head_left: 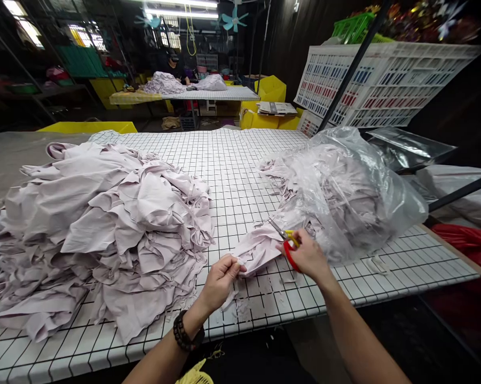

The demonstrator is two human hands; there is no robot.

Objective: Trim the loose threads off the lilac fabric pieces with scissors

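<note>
My left hand point(223, 277) pinches the near edge of a pale pinkish fabric piece point(260, 249) that lies stretched over the table. In my right hand point(306, 255) is a pair of scissors point(291, 255) with red and yellow handles, its blades pointing up and left above the cloth. The right fingers also come close to the fabric's right edge; whether they grip it is hard to tell. Small cloth scraps point(240, 309) lie beneath and in front of my hands. A large heap of the same pale fabric point(116, 213) stands to the left.
A clear plastic bag point(356, 197) full of pale pieces sits on the right of the grid-patterned table point(232, 186). Behind it stand a slanted dark pole point(352, 69) and a white crate point(384, 80). A person point(174, 66) is at a farther table.
</note>
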